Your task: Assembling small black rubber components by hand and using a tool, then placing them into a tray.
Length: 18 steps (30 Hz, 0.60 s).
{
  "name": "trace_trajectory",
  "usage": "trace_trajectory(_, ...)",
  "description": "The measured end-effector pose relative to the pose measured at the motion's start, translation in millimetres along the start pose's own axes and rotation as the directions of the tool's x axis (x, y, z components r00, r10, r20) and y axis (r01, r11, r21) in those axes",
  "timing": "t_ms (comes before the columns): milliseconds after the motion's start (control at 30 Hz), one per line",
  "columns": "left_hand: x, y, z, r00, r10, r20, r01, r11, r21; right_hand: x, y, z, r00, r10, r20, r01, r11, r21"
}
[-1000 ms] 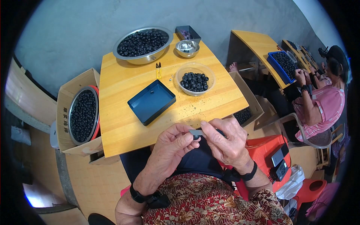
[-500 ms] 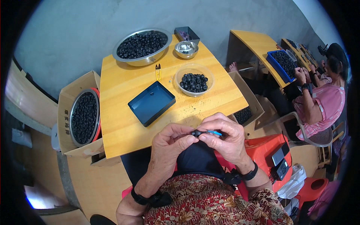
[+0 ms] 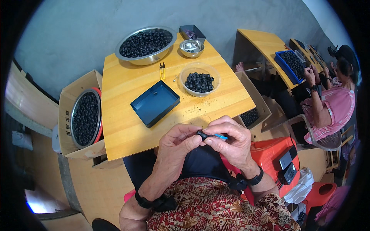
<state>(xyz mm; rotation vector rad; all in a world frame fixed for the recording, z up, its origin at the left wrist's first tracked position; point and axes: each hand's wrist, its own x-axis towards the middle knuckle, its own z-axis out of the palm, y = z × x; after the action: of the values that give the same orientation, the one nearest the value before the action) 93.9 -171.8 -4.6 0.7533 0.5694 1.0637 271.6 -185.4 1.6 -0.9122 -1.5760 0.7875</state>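
Black bead (image 3: 201, 134), small, round: pinched between fingertips of left hand (image 3: 179, 142) and right hand (image 3: 231, 140), just off the near edge of the yellow table (image 3: 123, 115). Blue strip (image 3: 220, 136): pinched in right fingers, touching bead. Blue tray (image 3: 155, 103): on table, well apart.

A brown cardboard box (image 3: 73, 115) with dark print on its side stood left of the tabletop (image 3: 127, 127); another open cardboard box (image 3: 256, 102) stood at its right.

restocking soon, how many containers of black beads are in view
5: big metal bowl, clear bowl, pan in left box, right box, coworker's blue tray. More may be hidden.
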Motion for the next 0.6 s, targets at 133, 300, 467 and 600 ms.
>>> trace_trajectory(133,1,-4,-10,0.989,-0.131,0.064,0.137,0.984,-0.112,2,1,-1,1.0,-0.002,0.019,0.002,1.0,0.018)
trace_trajectory(300,2,-4,-11,0.976,-0.203,0.082,0.214,0.962,-0.168,2,11,-3,0.998,0.033,0.062,-0.036,0.998,0.047)
trace_trajectory(467,4,-10,-15,0.966,-0.231,0.116,0.251,0.945,-0.211,-1,14,-5,0.975,0.213,0.063,-0.222,0.941,0.255)
trace_trajectory(600,6,-12,-17,0.962,-0.249,0.113,0.271,0.924,-0.27,-1,15,0,0.989,0.144,0.044,-0.151,0.96,0.235)
